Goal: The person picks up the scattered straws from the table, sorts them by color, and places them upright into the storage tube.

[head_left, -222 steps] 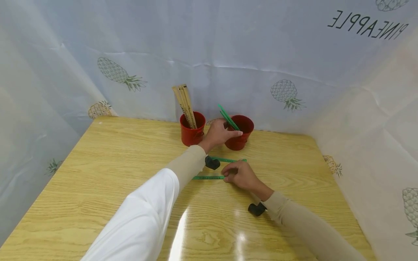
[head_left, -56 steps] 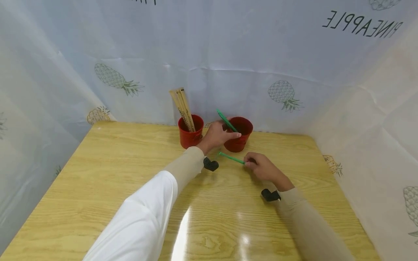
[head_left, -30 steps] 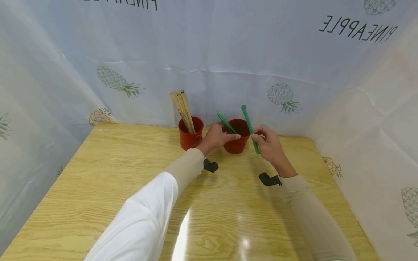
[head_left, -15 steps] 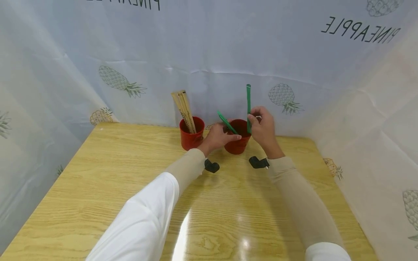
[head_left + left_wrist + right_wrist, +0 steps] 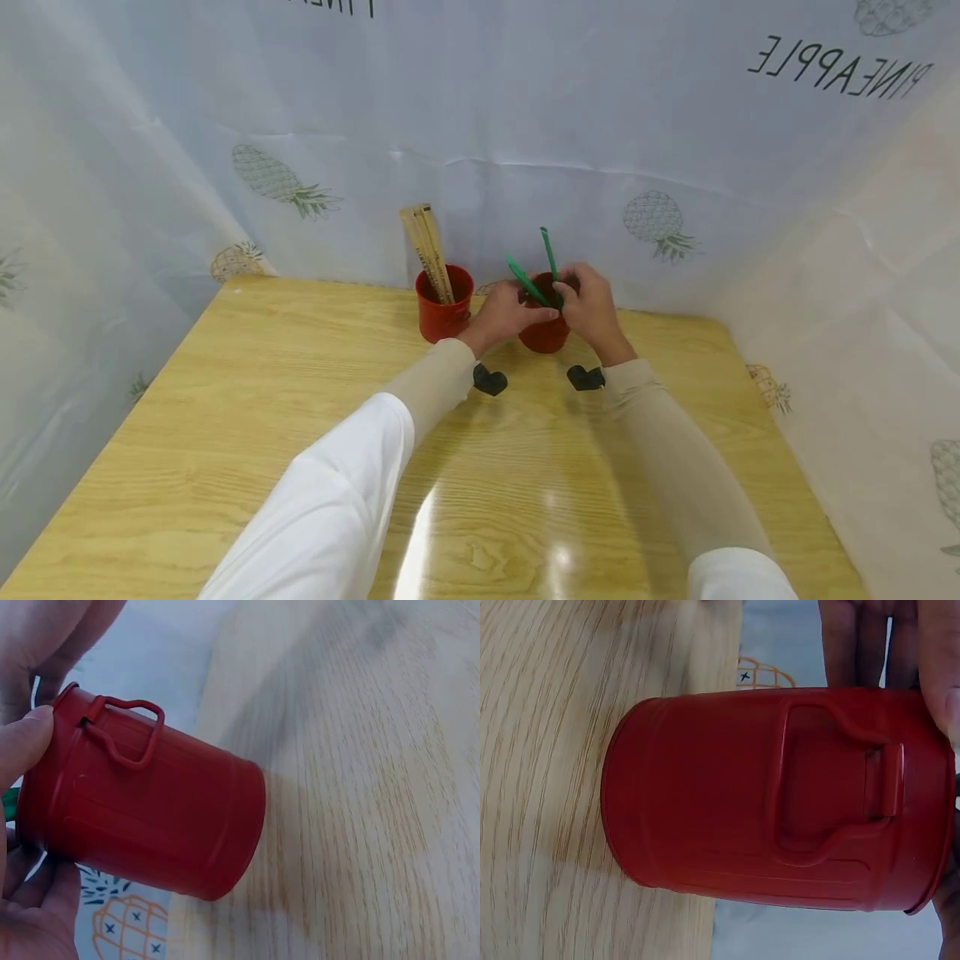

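In the head view my left hand grips the right-hand red bucket by its rim, thumb on the near side and fingers round the far left. Thin green sticks lean out of that bucket towards the left. My right hand pinches another thin green stick, whose lower end is down in the bucket mouth. In the left wrist view the bucket hides most of the green sticks, and in the right wrist view its wall and wire handle fill the middle.
A second red bucket with several tan printed sticks stands just left of my left hand. The wooden table ends at a white pineapple-print curtain close behind both buckets.
The green sticks on the table are gone from there. My right hand picked one up, raised it over the right bucket and lowered it inside. My left hand stayed at the rim.
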`<control>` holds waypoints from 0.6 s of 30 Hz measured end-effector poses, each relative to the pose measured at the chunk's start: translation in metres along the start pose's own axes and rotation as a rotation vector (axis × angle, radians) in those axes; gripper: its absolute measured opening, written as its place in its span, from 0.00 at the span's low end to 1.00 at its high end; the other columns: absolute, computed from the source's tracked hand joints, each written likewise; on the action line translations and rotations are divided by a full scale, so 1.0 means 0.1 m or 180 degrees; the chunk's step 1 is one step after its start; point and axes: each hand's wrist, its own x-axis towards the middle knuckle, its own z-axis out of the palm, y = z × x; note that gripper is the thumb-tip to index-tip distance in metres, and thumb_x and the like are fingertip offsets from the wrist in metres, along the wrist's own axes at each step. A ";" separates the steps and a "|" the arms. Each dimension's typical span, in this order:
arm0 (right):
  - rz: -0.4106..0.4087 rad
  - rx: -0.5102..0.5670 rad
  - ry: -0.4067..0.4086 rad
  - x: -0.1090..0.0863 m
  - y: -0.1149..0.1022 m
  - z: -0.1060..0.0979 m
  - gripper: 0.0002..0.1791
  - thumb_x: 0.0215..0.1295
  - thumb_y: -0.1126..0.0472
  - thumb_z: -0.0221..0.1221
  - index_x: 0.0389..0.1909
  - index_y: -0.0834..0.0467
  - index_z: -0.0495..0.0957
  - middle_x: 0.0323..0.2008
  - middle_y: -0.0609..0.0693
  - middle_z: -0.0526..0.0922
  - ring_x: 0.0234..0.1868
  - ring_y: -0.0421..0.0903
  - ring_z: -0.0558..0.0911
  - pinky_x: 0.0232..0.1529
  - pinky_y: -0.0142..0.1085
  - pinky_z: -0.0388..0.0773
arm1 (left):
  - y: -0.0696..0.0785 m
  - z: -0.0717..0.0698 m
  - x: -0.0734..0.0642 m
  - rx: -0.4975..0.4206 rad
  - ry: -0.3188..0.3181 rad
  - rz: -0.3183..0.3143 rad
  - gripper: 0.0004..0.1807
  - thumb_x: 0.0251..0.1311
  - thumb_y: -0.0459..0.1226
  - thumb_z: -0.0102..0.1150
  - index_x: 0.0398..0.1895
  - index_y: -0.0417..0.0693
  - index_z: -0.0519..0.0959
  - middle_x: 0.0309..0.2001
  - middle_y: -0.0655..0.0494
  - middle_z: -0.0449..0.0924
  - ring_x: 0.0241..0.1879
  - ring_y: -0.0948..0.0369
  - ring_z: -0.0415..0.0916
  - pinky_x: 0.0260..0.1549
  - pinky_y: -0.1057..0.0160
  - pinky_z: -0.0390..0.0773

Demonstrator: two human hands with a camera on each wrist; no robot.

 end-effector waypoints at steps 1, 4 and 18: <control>-0.0012 -0.0080 -0.0038 0.01 0.01 0.00 0.10 0.79 0.65 0.55 0.51 0.69 0.77 0.48 0.66 0.82 0.48 0.61 0.82 0.52 0.55 0.83 | 0.01 -0.01 -0.01 0.0026 0.0021 -0.0032 0.28 0.66 0.40 0.70 0.68 0.47 0.77 0.64 0.46 0.81 0.65 0.49 0.77 0.67 0.53 0.80; -0.0068 -0.0258 -0.0097 0.01 0.06 0.02 0.10 0.78 0.64 0.56 0.51 0.68 0.78 0.48 0.65 0.82 0.49 0.61 0.82 0.53 0.55 0.83 | 0.02 -0.01 -0.04 0.0194 0.0076 -0.0147 0.24 0.66 0.43 0.71 0.63 0.47 0.80 0.57 0.50 0.84 0.54 0.55 0.77 0.55 0.62 0.81; -0.0518 -0.0481 0.0057 -0.08 0.16 -0.13 0.17 0.77 0.59 0.58 0.57 0.67 0.80 0.57 0.67 0.82 0.62 0.66 0.75 0.68 0.62 0.70 | 0.17 -0.11 -0.15 0.0871 0.0167 -0.0331 0.33 0.65 0.50 0.70 0.67 0.46 0.74 0.64 0.48 0.81 0.64 0.50 0.77 0.62 0.53 0.80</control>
